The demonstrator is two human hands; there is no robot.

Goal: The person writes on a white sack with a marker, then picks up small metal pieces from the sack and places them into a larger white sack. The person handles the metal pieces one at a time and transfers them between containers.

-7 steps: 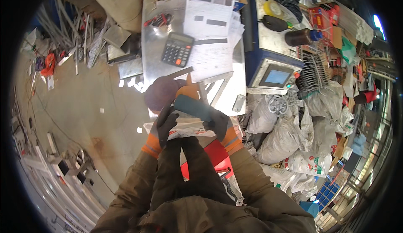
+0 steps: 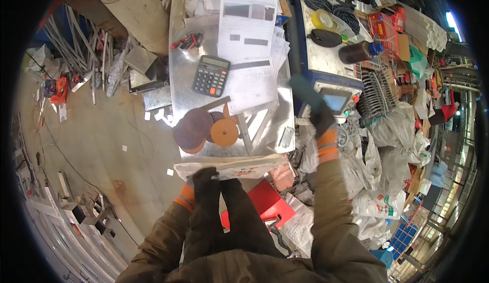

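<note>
My right hand (image 2: pixel 322 121), in a dark glove with an orange cuff, is closed round one end of a dark green cylinder (image 2: pixel 307 92). The cylinder is smeared by motion, and its kind cannot be made out. It is tilted in front of the control panel's screen (image 2: pixel 335 101), past the right edge of the metal table (image 2: pixel 181 87). My left hand (image 2: pixel 205 181), gloved the same way, lies over my left thigh beside a white bag (image 2: pixel 234 168) at the table's near edge. Its fingers look loosely extended with nothing in them, though they partly blend with the dark trousers.
Brown and orange round discs (image 2: pixel 224 132) lie at the table's near end. Beyond them are a calculator (image 2: pixel 211 75), papers (image 2: pixel 249 79) and a cup of pens (image 2: pixel 190 43). A dark bottle (image 2: pixel 356 52) lies on the machine. Stuffed sacks (image 2: pixel 389 150) crowd the right side.
My right hand has swung right and away from me with the dark green cylinder. My left hand has come off the cylinder and dropped toward my thigh. The orange disc is uncovered.
</note>
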